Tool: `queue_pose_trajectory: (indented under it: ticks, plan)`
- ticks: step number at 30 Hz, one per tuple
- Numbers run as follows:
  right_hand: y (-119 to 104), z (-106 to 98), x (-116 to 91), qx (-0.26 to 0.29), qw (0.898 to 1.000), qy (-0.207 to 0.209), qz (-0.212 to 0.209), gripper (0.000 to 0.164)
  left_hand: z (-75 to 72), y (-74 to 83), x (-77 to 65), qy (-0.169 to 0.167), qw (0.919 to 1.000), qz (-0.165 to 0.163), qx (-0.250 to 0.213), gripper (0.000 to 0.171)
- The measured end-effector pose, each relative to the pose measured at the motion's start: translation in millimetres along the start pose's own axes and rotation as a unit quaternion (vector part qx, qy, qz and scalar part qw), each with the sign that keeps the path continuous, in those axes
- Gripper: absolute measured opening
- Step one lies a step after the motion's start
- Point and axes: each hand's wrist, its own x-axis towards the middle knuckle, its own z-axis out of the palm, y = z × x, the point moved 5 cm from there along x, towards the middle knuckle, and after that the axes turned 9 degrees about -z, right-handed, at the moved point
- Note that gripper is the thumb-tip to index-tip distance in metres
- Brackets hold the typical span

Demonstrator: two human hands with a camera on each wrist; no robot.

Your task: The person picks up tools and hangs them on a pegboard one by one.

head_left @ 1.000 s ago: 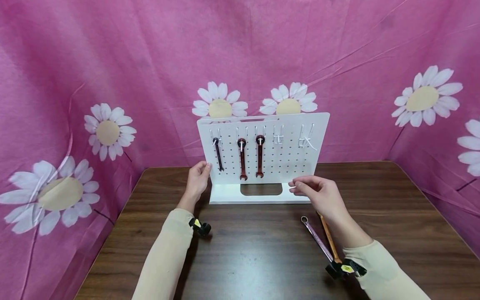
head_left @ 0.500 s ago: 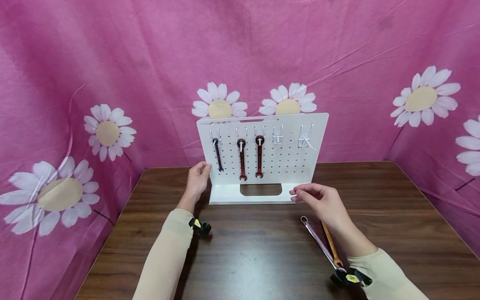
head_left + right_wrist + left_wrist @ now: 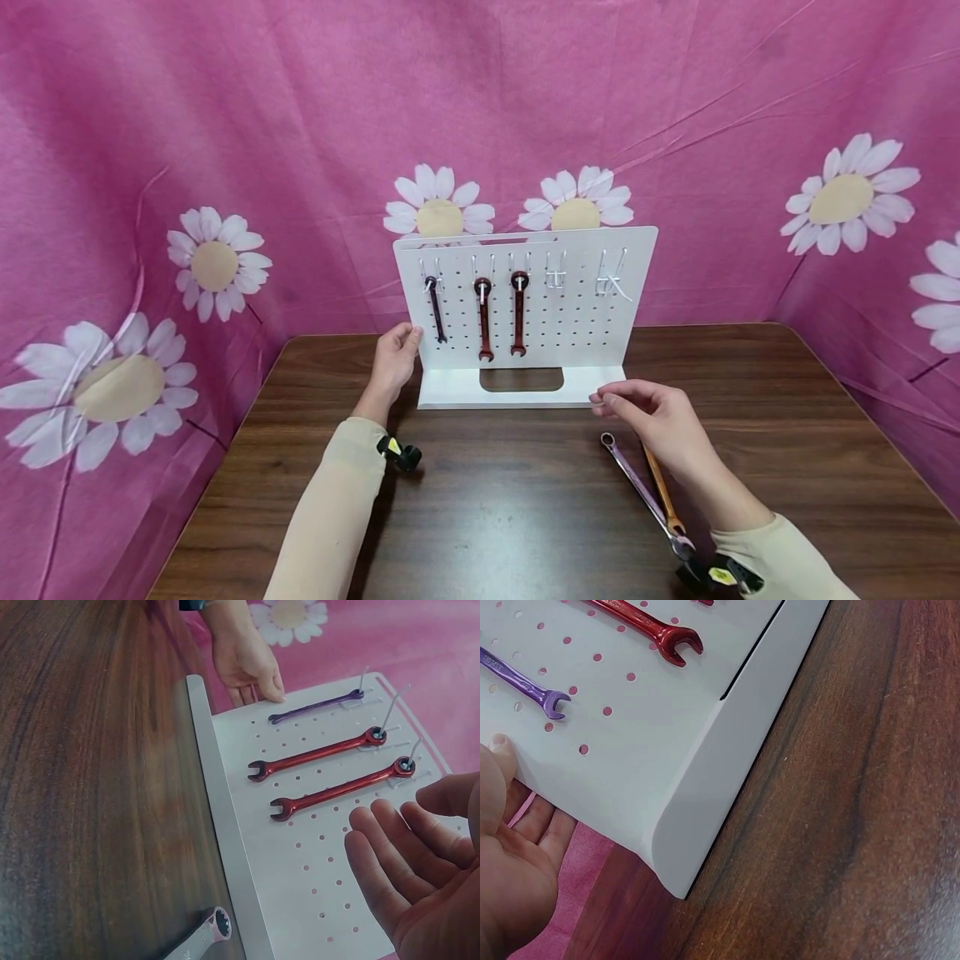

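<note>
My left hand [image 3: 393, 362] pinches the left edge of a white pegboard stand [image 3: 577, 333], thumb in front and fingers behind. From its hooks hang a small purple wrench [image 3: 315, 706] and two red wrenches, the left red wrench [image 3: 484, 321] and the right red wrench [image 3: 519, 315]. My right hand [image 3: 660, 417] hovers near the stand's lower right corner, fingers loosely bent with nothing between them. Below it on the table lie a pinkish-silver wrench [image 3: 637, 483] and an orange wrench [image 3: 662, 492], side by side.
Two further hooks, the middle hook [image 3: 556, 277] and the right hook [image 3: 613, 283], hold no wrench. The stand is on a dark wooden table [image 3: 480, 500]. A pink cloth [image 3: 480, 100] with printed daisies surrounds it.
My right hand has drawn down and slightly right, away from the board, uncovering more of the two wrenches on the table. The left hand stays on the board's edge.
</note>
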Motion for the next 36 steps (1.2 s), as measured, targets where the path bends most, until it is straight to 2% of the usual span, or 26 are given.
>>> queue_pose_trajectory:
  ticks: [14,36]
  plan:
    - [2,-2,-12,-0.007,1.000,-0.013,0.010,0.024,-0.4,0.1,-0.6,0.001,1.0000,0.000,0.000,0.027]
    - [6,-5,-23,0.024,0.999,-0.013,-0.028,0.025,-1.4,-1.7,1.9,0.001,0.9999,-0.009,0.011,0.029]
